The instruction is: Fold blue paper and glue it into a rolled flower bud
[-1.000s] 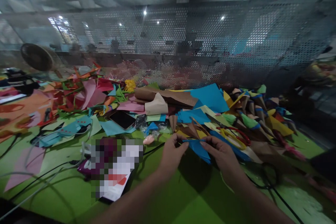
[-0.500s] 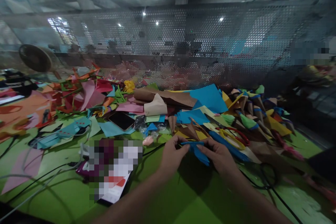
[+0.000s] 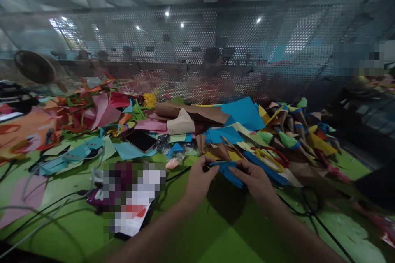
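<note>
A small piece of blue paper [image 3: 231, 176] is stretched between my two hands, just above the green table. My left hand [image 3: 199, 176] pinches its left end between thumb and fingers. At its upper right, my right hand [image 3: 251, 174] grips it the same way, and a loose flap hangs down between the hands. Just beyond lie brown paper cones [image 3: 200, 144] and a strip of blue paper [image 3: 265, 168]. Yellow-and-red-handled scissors [image 3: 271, 159] rest beside that strip. Fingertips behind the blue piece are partly hidden.
The green table [image 3: 185, 234] carries a lit phone [image 3: 142, 201], a dark phone [image 3: 140, 140], and cables [image 3: 330, 234]. Coloured paper scraps [image 3: 101, 109] pile up at the back left, finished-looking paper cones [image 3: 290, 125] at the right. A perforated metal screen [image 3: 191, 49] stands behind; a person sits far right.
The view has shifted slightly. Both hands stay on the blue paper, which has turned a little so more of its flat face shows.
</note>
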Demonstrator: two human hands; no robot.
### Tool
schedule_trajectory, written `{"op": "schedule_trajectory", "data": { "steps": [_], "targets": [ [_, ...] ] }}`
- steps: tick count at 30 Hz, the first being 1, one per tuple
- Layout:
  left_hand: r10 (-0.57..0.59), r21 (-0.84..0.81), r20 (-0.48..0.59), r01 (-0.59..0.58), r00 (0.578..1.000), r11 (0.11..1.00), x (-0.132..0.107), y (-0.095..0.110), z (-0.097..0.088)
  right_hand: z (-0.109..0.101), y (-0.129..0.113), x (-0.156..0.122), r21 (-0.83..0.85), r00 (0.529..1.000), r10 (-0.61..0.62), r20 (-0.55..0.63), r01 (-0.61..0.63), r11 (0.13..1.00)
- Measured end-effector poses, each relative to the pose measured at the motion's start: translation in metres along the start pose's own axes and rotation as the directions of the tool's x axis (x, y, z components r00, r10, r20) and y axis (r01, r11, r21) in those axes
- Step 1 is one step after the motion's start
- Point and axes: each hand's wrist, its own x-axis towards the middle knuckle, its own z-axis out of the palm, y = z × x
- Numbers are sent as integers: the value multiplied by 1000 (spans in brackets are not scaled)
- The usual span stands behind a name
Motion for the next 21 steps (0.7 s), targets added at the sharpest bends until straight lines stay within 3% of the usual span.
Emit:
{"op": "schedule_trajectory", "data": {
  "steps": [6,15,21],
  "targets": [
    [9,-16,-21,-10,1000,1000,-1,2,-1,0,1,1,15,999,-6,44,5,1000],
    [13,9,29,-14,999,1000,-1,2,-2,0,1,1,30,999,-12,44,10,1000],
    [16,16,79,-18,997,1000,1,-1,-2,-2,2,-2,-19,997,-53,-48,53,998]
  ]
}}
